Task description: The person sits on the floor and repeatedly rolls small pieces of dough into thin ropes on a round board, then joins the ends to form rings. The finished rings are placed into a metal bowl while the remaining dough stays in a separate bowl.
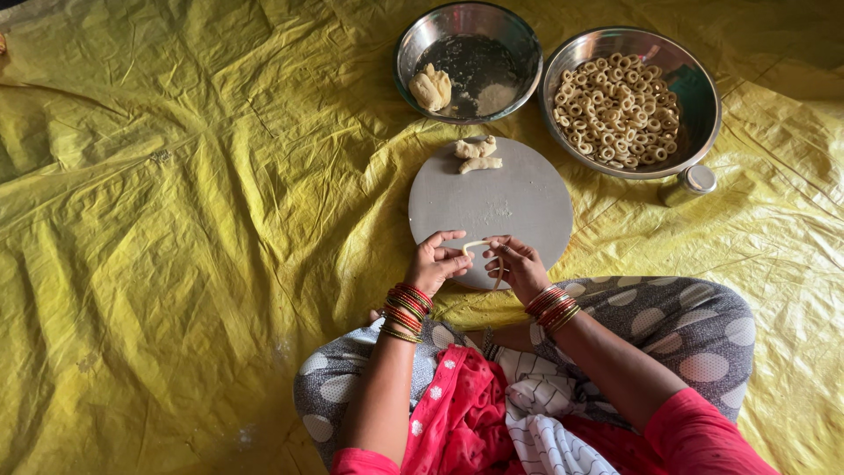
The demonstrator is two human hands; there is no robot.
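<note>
A person sits cross-legged on a yellow sheet [176, 220], seen from above. The left hand [433, 262] and the right hand [517, 264] meet over the near edge of a round grey board [519, 207], both wearing red and gold bangles at the wrist. The fingers of each hand are curled and pinch opposite ends of a thin dough strip [479, 245], which bends in an arc between them; one end trails down beside the right hand. The strip hangs just above the board's near edge. At the board's far edge lie two small dough pieces [476, 155], touching each other. Beyond the board, toward the far edge of the sheet, stand two steel bowls side by side. The left bowl [413, 53] holds a dough lump [431, 88] against its near-left wall, with some floury residue on the bottom. The right bowl [699, 97] is piled with many small dough rings [615, 107]. A small steel tin [690, 183] lies on its side just beside the right bowl's near rim. The person's knees, in grey cloth with pale dots, spread on either side below the hands.
</note>
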